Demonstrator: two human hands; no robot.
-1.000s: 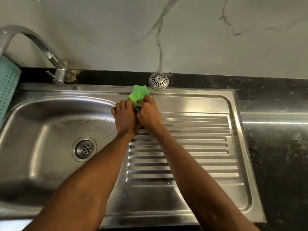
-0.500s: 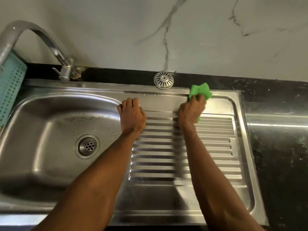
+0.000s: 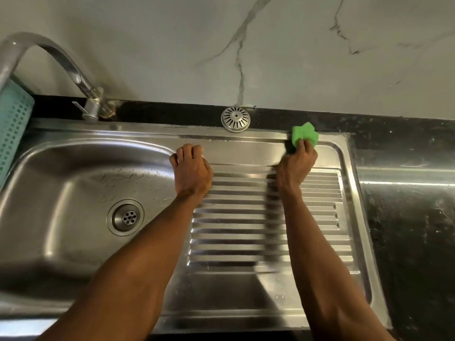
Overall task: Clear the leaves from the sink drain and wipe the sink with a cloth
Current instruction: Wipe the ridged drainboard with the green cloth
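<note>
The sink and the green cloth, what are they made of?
The sink looks like stainless steel: silvery, brushed and shiny, with light reflecting off its pressed ridges. The green cloth, bunched in the right hand, looks soft and matte, probably microfibre or a spongy fabric; the exact kind is hard to tell.

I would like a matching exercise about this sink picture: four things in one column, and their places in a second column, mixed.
Things:
1. green cloth
2. left hand
3. round strainer cover
4. drain

Places:
A. in the bottom of the basin
B. on the dark ledge by the wall
C. resting between basin and draining board
D. in the right hand, at the far right corner of the draining board

Pairs: 1-D, 2-C, 3-B, 4-A
</note>
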